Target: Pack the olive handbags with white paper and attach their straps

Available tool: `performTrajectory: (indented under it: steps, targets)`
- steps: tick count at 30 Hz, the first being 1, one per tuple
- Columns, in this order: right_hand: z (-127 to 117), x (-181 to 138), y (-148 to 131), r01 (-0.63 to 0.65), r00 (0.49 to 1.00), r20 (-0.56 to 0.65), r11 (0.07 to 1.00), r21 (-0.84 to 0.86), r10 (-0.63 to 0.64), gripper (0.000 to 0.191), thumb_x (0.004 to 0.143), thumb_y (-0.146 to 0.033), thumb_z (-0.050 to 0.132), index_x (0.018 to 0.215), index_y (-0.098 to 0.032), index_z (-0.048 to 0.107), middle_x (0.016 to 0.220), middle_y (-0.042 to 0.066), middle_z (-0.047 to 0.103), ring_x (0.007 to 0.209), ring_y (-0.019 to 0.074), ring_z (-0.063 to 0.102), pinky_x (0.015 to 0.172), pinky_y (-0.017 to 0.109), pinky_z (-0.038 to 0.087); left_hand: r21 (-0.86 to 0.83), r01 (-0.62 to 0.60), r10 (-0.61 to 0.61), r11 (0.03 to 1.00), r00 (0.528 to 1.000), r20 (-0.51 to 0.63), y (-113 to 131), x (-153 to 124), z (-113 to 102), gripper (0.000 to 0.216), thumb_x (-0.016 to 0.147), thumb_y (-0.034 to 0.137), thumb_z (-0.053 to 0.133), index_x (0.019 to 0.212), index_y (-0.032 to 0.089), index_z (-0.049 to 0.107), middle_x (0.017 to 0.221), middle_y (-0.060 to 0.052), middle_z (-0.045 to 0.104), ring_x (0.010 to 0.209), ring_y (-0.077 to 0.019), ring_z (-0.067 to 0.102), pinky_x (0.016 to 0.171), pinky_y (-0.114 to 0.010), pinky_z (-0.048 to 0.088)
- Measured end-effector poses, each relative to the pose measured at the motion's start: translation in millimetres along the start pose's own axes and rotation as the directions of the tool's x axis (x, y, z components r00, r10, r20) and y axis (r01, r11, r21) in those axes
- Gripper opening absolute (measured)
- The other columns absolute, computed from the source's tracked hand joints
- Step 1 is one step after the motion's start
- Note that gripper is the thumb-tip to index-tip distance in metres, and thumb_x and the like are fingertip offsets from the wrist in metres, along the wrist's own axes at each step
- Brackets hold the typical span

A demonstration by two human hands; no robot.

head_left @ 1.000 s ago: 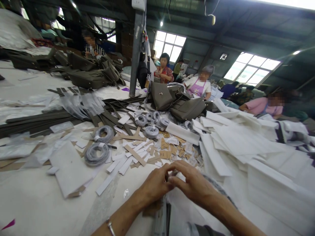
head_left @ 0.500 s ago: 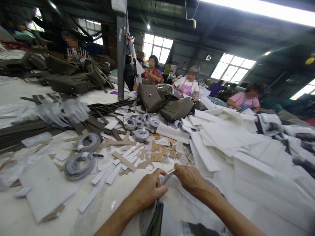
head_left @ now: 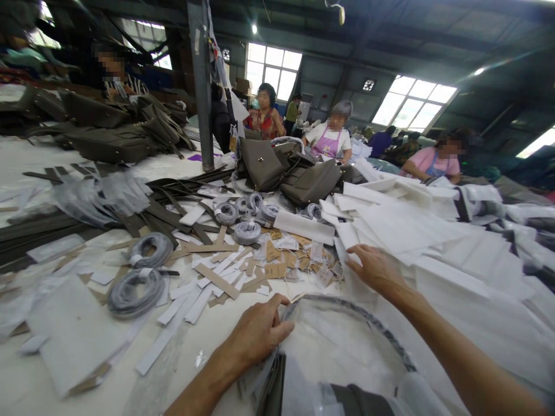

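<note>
My left hand (head_left: pixel 258 333) rests near the table's front edge, its fingers closed round the end of a wrapped grey strap (head_left: pixel 347 309) that arcs away to the right over clear plastic. My right hand (head_left: pixel 376 269) is stretched forward, fingers apart, over the edge of a heap of white sheets (head_left: pixel 407 231), beside several small brown tags (head_left: pixel 277 260). It holds nothing that I can see. A folded dark piece (head_left: pixel 277 384) lies under my left wrist.
Grey cord coils (head_left: pixel 135 292) and white and brown card strips (head_left: pixel 217 280) litter the table. Olive handbags (head_left: pixel 303 179) stand further back near a steel post (head_left: pixel 200 86). Dark straps (head_left: pixel 173 208) lie left. Several people work across the table.
My hands have parted: the right one let go of the strap end and reached forward to the white sheets. The left keeps its hold. The strap now lies out in an arc.
</note>
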State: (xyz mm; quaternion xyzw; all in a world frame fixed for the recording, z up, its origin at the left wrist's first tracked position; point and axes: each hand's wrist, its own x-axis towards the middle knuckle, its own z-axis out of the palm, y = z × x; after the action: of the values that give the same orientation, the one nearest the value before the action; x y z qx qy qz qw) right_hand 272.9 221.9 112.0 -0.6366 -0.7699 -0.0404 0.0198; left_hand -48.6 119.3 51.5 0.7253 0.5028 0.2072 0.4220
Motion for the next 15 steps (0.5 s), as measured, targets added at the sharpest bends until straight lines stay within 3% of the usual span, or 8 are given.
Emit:
performTrajectory:
  steps: [2, 5, 10, 15]
  targets:
    - [14.0, -2.6, 9.1, 0.001, 0.996, 0.085, 1.000, -0.004, -0.001, 0.037, 0.085, -0.022, 0.063, 0.121, -0.012, 0.066, 0.132, 0.018, 0.059, 0.121, 0.0324, 0.055, 0.104, 0.042, 0.041, 0.011, 0.001, -0.001, 1.000, 1.000, 0.004, 0.7, 0.0, -0.2, 0.038, 0.084, 0.034, 0.055, 0.121, 0.024, 0.057, 0.072, 0.004, 0.064, 0.068, -0.0168, 0.058, 0.061, -0.027, 0.030]
    - [24.6, -4.5, 13.6, 0.016, 0.993, 0.121, 1.000, 0.006, -0.016, 0.050, 0.080, -0.018, 0.067, 0.129, -0.010, 0.061, 0.142, 0.020, 0.050, 0.130, 0.0318, 0.048, 0.109, 0.039, 0.037, 0.038, -0.003, 0.002, 0.999, 1.000, 0.010, 0.9, 0.3, -0.2, 0.037, 0.085, 0.034, 0.054, 0.120, 0.025, 0.057, 0.073, 0.004, 0.064, 0.070, -0.0168, 0.058, 0.062, -0.027, 0.030]
    - [16.4, 6.0, 10.3, 0.010, 0.986, 0.168, 0.999, 0.033, -0.016, 0.039, 0.083, -0.027, 0.067, 0.118, -0.011, 0.067, 0.126, 0.017, 0.063, 0.115, 0.0270, 0.059, 0.102, 0.033, 0.041, 0.086, 0.008, -0.009, 0.996, 1.000, 0.010, 1.0, 0.8, -0.9, 0.036, 0.086, 0.035, 0.053, 0.120, 0.025, 0.057, 0.072, 0.004, 0.062, 0.069, -0.0169, 0.057, 0.062, -0.027, 0.029]
    - [8.7, 11.5, 7.2, -0.046, 0.982, 0.185, 0.998, 0.046, 0.037, 0.040, 0.083, -0.033, 0.068, 0.117, -0.013, 0.067, 0.120, 0.014, 0.066, 0.111, 0.0272, 0.061, 0.095, 0.033, 0.043, 0.102, 0.005, -0.006, 0.995, 1.000, 0.012, 0.8, 2.0, -1.2, 0.037, 0.086, 0.034, 0.052, 0.121, 0.023, 0.056, 0.073, 0.004, 0.062, 0.071, -0.0166, 0.057, 0.063, -0.027, 0.030]
